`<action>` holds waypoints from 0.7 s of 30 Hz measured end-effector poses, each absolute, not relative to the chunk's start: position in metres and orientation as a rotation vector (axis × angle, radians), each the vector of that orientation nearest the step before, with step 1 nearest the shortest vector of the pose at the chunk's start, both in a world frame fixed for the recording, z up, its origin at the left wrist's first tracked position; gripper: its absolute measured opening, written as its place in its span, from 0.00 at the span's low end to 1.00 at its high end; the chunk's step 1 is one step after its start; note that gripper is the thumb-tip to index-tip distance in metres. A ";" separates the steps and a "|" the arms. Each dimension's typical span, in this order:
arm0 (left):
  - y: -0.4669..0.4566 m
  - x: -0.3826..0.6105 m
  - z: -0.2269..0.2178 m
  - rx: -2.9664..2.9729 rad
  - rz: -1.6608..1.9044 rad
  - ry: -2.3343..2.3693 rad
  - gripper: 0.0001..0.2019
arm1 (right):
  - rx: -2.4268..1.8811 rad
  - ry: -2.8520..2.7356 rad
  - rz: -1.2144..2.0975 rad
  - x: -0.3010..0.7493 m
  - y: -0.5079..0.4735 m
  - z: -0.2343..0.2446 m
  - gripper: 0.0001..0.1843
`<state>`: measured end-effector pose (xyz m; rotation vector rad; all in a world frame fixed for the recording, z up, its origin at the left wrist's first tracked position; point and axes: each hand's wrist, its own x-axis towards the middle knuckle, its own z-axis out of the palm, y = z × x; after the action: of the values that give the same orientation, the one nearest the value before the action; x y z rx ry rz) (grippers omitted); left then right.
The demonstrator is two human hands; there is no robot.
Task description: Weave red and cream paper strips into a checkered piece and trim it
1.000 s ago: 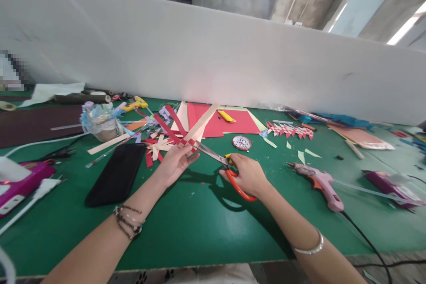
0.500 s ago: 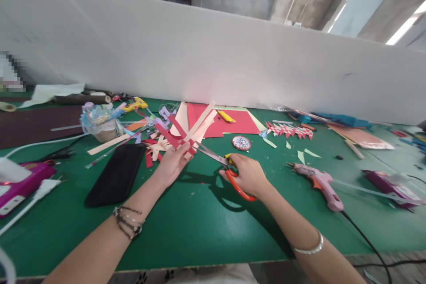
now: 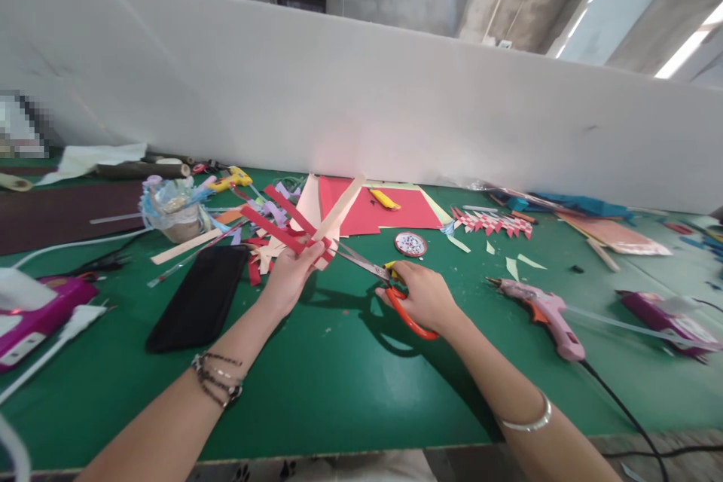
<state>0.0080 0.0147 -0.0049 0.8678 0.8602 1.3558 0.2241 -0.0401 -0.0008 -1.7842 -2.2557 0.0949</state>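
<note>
Pinched in my left hand is a small weave of red and pale peach paper strips, whose loose ends fan out up and to the left. My right hand grips a pair of scissors by its orange and yellow handles. The blades point left and reach the right edge of the woven strips; whether they touch the paper I cannot tell. Behind my left hand lies a pile of cut red and peach strips. Red paper sheets lie beyond the hands.
A black phone lies left of my left arm, with a wrapped pot behind it. Right of my right arm rests a pink glue gun with its cord. Beyond the scissors are a round speckled disc and a zigzag paper strip.
The paper weave has turned a little in my left hand, so its red strips now spread farther left. The scissors have barely moved, and both hands keep their hold.
</note>
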 end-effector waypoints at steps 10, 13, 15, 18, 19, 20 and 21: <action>0.013 0.011 -0.006 0.873 1.356 0.812 0.17 | -1.789 -2.261 0.100 0.221 -0.042 0.002 0.18; 0.012 0.012 -0.005 0.850 1.342 0.793 0.16 | -1.782 -2.260 0.099 0.221 -0.043 0.003 0.19; 0.011 0.013 -0.005 0.836 1.333 0.779 0.14 | -1.775 -2.257 0.096 0.221 -0.043 0.003 0.19; 0.012 0.013 -0.006 0.813 1.317 0.762 0.13 | -1.767 -2.255 0.085 0.221 -0.043 0.002 0.18; 0.012 0.014 -0.006 0.803 1.311 0.759 0.14 | -1.765 -2.256 0.081 0.221 -0.042 0.001 0.19; 0.012 0.014 -0.006 0.794 1.305 0.758 0.14 | -1.766 -2.258 0.077 0.221 -0.042 0.001 0.19; 0.011 0.014 -0.006 0.785 1.299 0.757 0.15 | -1.770 -2.260 0.075 0.221 -0.042 0.001 0.19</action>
<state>0.0142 0.0113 -0.0060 0.7848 0.7572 1.2987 0.2209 -0.0422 0.0008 -1.7700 -2.2597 0.0749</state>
